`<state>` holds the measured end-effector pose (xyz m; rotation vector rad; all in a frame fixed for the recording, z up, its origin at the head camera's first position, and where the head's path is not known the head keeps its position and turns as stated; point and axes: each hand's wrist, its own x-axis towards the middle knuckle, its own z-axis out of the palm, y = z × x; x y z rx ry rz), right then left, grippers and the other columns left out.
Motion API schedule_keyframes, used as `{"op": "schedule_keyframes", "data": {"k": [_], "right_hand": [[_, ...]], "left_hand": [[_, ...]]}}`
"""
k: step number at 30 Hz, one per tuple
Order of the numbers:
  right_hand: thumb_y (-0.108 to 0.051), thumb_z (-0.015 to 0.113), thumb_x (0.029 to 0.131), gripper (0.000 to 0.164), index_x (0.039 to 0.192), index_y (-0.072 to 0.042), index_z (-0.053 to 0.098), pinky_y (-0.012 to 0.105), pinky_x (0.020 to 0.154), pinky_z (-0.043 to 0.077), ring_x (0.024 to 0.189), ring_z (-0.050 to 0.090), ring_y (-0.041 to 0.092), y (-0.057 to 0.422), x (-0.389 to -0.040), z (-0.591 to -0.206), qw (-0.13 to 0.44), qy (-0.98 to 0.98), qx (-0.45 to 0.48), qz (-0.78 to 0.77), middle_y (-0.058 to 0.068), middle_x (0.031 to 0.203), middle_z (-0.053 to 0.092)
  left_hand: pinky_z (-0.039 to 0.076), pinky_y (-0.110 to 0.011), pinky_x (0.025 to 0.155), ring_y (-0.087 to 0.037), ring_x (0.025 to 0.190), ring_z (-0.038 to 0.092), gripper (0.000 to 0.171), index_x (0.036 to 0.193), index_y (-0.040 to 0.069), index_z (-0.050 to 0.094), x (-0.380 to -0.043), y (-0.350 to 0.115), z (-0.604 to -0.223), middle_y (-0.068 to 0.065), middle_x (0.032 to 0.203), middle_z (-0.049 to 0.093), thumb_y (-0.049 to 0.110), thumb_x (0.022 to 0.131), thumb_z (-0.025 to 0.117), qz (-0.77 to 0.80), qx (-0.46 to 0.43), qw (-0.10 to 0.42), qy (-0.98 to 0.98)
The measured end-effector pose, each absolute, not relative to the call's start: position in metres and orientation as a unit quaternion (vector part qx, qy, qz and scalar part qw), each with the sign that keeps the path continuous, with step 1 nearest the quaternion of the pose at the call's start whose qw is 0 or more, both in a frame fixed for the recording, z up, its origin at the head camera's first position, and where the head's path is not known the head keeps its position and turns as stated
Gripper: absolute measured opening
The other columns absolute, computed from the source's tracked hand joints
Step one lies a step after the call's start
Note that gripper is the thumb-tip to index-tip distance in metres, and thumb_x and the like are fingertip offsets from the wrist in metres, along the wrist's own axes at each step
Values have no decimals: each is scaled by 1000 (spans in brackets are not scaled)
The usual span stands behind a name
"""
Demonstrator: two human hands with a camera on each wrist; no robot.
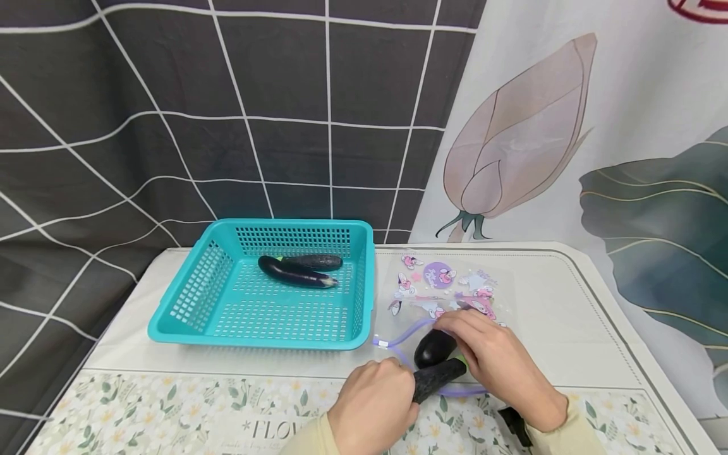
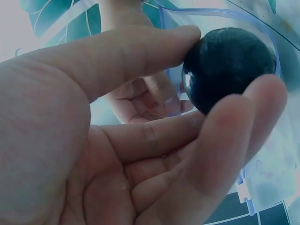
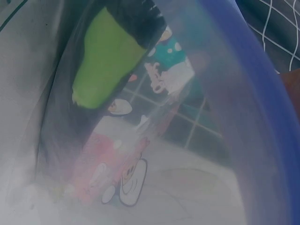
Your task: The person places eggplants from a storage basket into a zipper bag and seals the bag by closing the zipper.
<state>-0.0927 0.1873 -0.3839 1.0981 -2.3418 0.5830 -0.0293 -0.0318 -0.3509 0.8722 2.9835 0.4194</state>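
Observation:
My left hand holds a dark, rough-skinned cucumber with a light green tip, at the mouth of a clear zip bag. In the left wrist view, thumb and fingers close round the cucumber's rounded dark end. A glossy black eggplant lies just behind it, within the bag's opening. My right hand pinches the bag's purple-edged rim; its fingertips are partly hidden. Through the clear plastic in the right wrist view shows the cucumber's green tip.
A turquoise basket stands to the left, holding another eggplant and another dark cucumber. The bag's purple slider lies close to the basket's right side. A flowered cloth covers the table's front.

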Motion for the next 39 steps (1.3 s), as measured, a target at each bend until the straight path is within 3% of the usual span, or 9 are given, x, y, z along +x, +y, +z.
{"op": "schedule_keyframes", "data": {"k": [5, 7, 11, 14, 28, 39], "right_hand": [[5, 66, 80, 40, 114, -16, 69, 38, 81, 56, 105, 66, 18, 188, -93, -384, 242, -856, 404, 213, -3, 114, 67], [5, 65, 82, 39, 114, -16, 69, 38, 81, 56, 105, 66, 18, 187, -93, -384, 244, -855, 405, 214, -3, 114, 67], [-13, 49, 101, 24, 113, -17, 69, 37, 82, 55, 104, 66, 17, 187, -93, -384, 246, -854, 404, 216, -3, 113, 67], [-27, 32, 109, 39, 112, -17, 69, 36, 83, 55, 104, 66, 16, 187, -93, -383, 245, -856, 402, 215, -4, 112, 67], [-29, 28, 109, 44, 110, -16, 70, 37, 76, 57, 102, 66, 16, 186, -92, -382, 245, -858, 398, 212, -3, 111, 68], [-31, 27, 109, 46, 109, -16, 70, 37, 82, 56, 104, 66, 17, 186, -93, -383, 238, -863, 393, 208, -2, 111, 68]], "left_hand": [[40, -24, 40, -13, 47, 54, 22, 72, 11, 71, -30, -30, -353, 2, 64, 58, 27, 78, 84, 140, 280, -19, 950], [41, -25, 39, -14, 48, 55, 22, 73, 10, 71, -30, -29, -353, 1, 64, 58, 27, 78, 84, 143, 277, -21, 950], [41, -25, 39, -14, 48, 56, 23, 74, 9, 70, -30, -28, -353, 1, 64, 58, 26, 79, 83, 146, 271, -20, 951], [41, -25, 39, -14, 48, 57, 22, 74, 9, 69, -30, -26, -354, 1, 64, 58, 25, 79, 83, 147, 271, -22, 951], [41, -26, 40, -16, 48, 57, 18, 77, 8, 67, -30, -19, -355, 2, 67, 57, 20, 78, 81, 140, 262, -38, 954], [44, -25, 42, -14, 51, 58, 20, 85, 4, 69, -31, -16, -355, 0, 70, 58, 19, 78, 82, 149, 265, -15, 952]]}}
